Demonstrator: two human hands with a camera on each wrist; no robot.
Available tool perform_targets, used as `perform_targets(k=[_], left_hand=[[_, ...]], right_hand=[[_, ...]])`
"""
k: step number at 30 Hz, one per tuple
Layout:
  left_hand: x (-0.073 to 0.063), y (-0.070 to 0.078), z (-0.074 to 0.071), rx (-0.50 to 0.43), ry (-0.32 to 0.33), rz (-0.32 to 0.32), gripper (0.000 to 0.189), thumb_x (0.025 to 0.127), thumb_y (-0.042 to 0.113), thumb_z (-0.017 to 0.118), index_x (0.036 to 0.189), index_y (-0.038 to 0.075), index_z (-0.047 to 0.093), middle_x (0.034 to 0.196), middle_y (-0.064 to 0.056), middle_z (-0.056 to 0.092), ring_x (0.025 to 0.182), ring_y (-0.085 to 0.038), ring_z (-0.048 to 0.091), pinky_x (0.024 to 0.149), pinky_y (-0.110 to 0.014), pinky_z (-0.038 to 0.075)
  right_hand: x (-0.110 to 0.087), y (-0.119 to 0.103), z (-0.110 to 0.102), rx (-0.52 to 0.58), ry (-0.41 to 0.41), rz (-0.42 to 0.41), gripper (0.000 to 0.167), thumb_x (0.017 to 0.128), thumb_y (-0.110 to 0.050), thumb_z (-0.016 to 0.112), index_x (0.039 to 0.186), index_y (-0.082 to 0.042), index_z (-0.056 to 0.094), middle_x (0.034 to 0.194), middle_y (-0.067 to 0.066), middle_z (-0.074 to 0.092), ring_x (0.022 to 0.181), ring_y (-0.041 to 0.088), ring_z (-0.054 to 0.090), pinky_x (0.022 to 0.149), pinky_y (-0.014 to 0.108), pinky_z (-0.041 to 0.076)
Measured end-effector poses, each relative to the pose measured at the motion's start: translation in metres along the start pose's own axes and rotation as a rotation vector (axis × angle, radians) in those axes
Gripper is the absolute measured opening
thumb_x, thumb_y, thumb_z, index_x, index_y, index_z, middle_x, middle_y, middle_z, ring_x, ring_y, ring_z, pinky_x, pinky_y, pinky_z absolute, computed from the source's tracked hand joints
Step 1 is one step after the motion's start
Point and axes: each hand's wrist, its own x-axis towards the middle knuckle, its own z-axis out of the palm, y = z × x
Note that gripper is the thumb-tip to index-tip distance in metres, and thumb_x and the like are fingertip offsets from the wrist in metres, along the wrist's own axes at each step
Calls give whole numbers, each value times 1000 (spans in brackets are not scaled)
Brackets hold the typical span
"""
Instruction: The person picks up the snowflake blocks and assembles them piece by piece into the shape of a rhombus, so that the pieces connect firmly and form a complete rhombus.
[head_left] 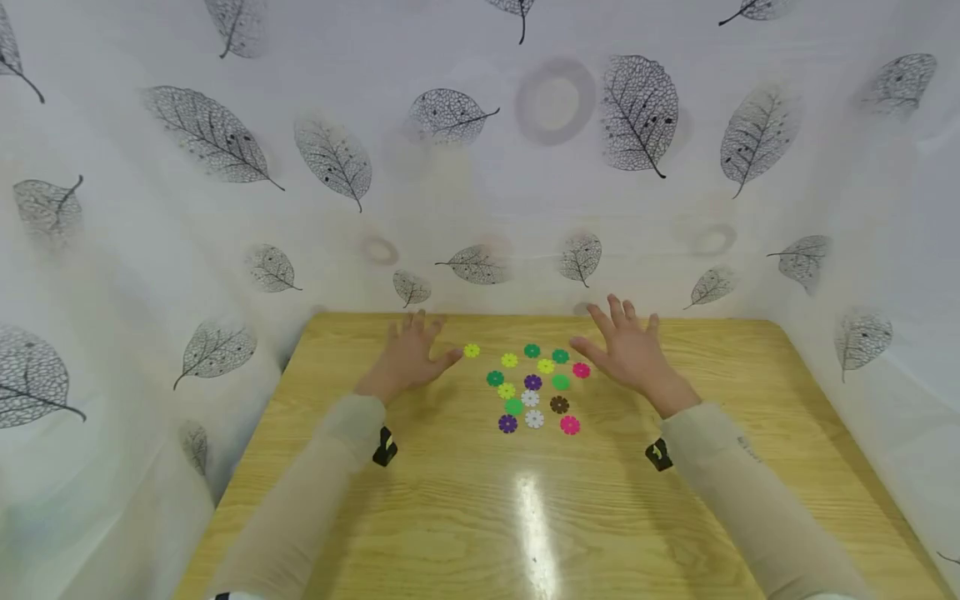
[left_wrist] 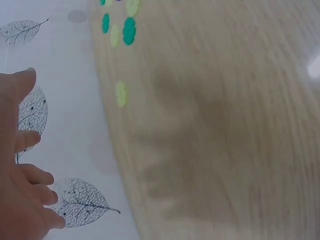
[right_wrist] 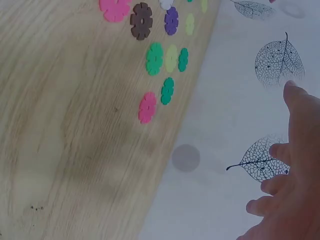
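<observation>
Several flat, notched plastic discs lie loose in a cluster on a wooden table [head_left: 450,500]. Among them are a yellow disc [head_left: 471,351], a brown disc [head_left: 559,404], a purple disc [head_left: 507,424], a white disc [head_left: 534,418] and a pink disc [head_left: 570,425]. My left hand [head_left: 408,357] is held over the table left of the cluster, fingers spread, thumb near the yellow disc. On the other side my right hand [head_left: 630,354] hovers with fingers spread, close to another pink disc [right_wrist: 147,107]. Both hands hold nothing, and their shadows fall on the wood.
A white cloth [head_left: 465,192] printed with dark leaves hangs behind the table and along both sides. Black wrist mounts [head_left: 385,447] show at the sleeve cuffs. A bright reflection lies on the wood near the front.
</observation>
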Motion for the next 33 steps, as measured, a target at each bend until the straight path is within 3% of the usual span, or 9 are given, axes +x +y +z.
perform_targets(k=[7,13,19,24,28,33], left_hand=[[-4,13,19,-122,-22,32,79,107,59,50,165,8,33,168,-36,24,157,-56,21,128,-71,19],[-4,23,37,-295,-27,18,70,107,48,58,161,7,41,164,-20,44,153,-42,41,128,-56,35],[0,27,61,-357,14,22,54,106,35,65,151,6,57,140,-20,68,126,-37,68,109,-51,58],[2,35,75,-398,46,12,50,102,29,69,145,5,62,121,-18,75,106,-30,73,98,-46,63],[2,42,81,-448,44,-8,49,101,26,70,144,4,62,106,-11,73,93,-21,67,90,-40,62],[6,45,88,-472,56,-19,49,101,28,71,144,7,63,95,-4,69,82,-14,60,80,-34,58]], right_hand=[[-2,-14,15,42,10,-58,83,106,-63,46,167,-8,28,172,29,20,157,54,22,123,82,12],[-6,-28,31,163,21,-89,75,105,-50,60,158,1,43,162,30,42,149,52,40,124,70,32],[-12,-43,54,284,-5,-84,64,104,-35,67,149,6,52,151,28,57,142,49,51,120,63,43],[-16,-53,70,340,-35,-71,55,103,-32,69,142,6,60,139,25,67,125,42,67,108,57,57],[-16,-58,81,353,-27,-102,49,101,-29,73,135,5,66,120,21,75,106,35,73,91,49,65],[-15,-66,90,339,10,-155,33,97,-26,77,118,-1,75,91,7,71,79,17,61,68,32,57]])
